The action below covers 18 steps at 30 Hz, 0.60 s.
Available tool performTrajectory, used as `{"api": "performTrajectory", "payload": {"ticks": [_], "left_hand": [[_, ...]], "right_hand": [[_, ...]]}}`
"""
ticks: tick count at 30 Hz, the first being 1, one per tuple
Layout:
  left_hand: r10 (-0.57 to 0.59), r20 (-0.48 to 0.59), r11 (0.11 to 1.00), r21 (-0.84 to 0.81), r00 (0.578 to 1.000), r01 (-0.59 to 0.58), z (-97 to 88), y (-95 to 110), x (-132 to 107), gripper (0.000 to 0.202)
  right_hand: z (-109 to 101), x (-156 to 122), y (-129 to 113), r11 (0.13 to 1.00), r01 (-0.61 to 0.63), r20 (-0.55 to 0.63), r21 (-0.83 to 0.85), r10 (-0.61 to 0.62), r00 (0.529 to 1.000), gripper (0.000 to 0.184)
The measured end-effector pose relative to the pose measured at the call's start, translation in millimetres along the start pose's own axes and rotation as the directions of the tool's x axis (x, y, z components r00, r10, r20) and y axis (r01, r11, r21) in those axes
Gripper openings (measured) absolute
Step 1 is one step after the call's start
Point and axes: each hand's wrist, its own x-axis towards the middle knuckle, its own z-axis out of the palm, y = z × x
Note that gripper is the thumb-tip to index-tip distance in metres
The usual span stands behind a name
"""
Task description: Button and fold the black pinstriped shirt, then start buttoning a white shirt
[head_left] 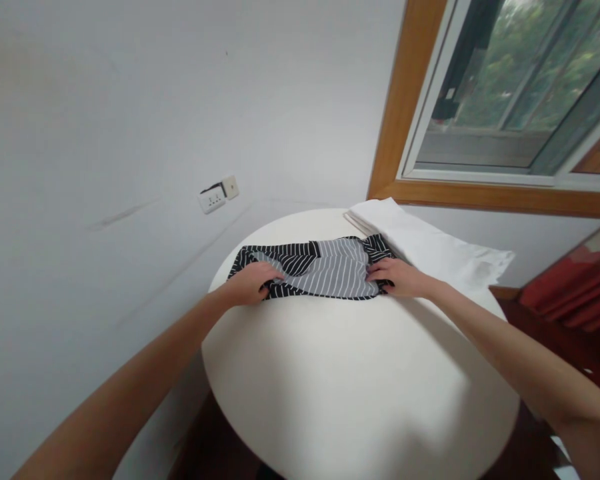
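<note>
A black and grey striped garment lies folded into a band on the far part of a round white table. My left hand rests on its left end, fingers curled round the edge of the cloth. My right hand presses on its right end, fingers bent and pinching the fabric. Both arms reach out across the table.
A folded white cloth lies at the table's far right, touching the garment's right end. A white wall with a socket stands behind. A wood-framed window is at the upper right; a red seat is at the right.
</note>
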Motion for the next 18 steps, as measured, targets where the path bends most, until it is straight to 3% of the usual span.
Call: {"api": "performTrajectory", "payload": {"ticks": [4,10,13,18], "left_hand": [[-0.039,0.097,0.999,-0.018,0.994,0.041,-3.6,-6,2,0.046],[-0.129,0.168,0.992,0.02,0.977,0.128,-2.0,3,25,0.059],[-0.17,0.236,0.985,0.023,0.957,0.169,-2.0,5,39,0.06],[-0.082,0.276,0.977,-0.167,0.958,0.132,-16.3,-6,49,0.066]], "right_hand": [[5,-3,-2,0.995,-0.06,0.042,-0.081,0.064,0.997,0.025],[-7,-2,5,0.993,-0.105,0.072,-0.058,0.109,0.991,0.02],[-15,5,11,0.99,-0.13,0.102,0.048,0.124,0.987,0.018],[-27,21,32,0.92,-0.267,0.155,0.286,0.231,0.961,0.018]]}}
